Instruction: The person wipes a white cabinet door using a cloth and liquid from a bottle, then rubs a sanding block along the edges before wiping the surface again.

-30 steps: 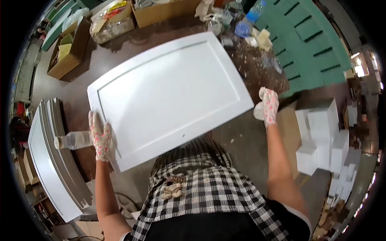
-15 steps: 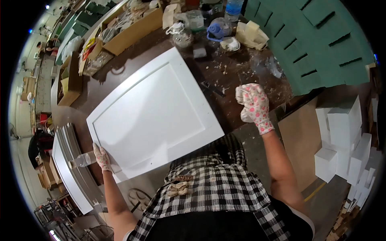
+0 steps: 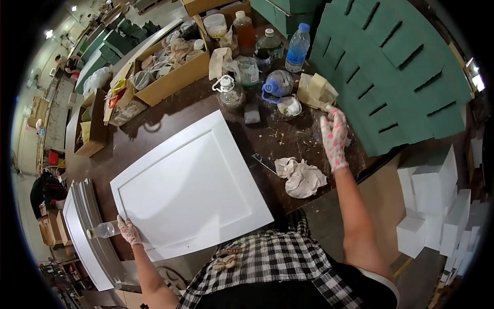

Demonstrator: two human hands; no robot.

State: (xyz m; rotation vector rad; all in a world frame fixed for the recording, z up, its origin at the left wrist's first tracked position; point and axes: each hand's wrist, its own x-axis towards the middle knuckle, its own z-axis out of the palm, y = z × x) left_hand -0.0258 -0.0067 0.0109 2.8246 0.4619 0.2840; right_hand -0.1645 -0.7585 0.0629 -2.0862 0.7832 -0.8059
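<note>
A white framed panel with a curved far edge lies on the dark table, its near edge close to my body. My left hand, in a pink-spotted white glove, grips the panel's lower left edge. My right hand, gloved alike, stretches over the right side of the table. It holds nothing that I can see. Its fingers reach to the near corner of a folded yellowish sheet; whether they touch it is unclear. A crumpled whitish cloth lies between the panel and my right forearm.
Several bottles stand at the back, including a blue-capped one. A small bowl of white paste and a grey block are nearer. Cardboard boxes line the far left, stacked curved panels the left. Slotted green board rises at right.
My right hand has put the crumpled cloth down on the table and moved farther forward, towards the yellowish sheet. My left hand keeps its hold on the panel. The view has tilted up.
</note>
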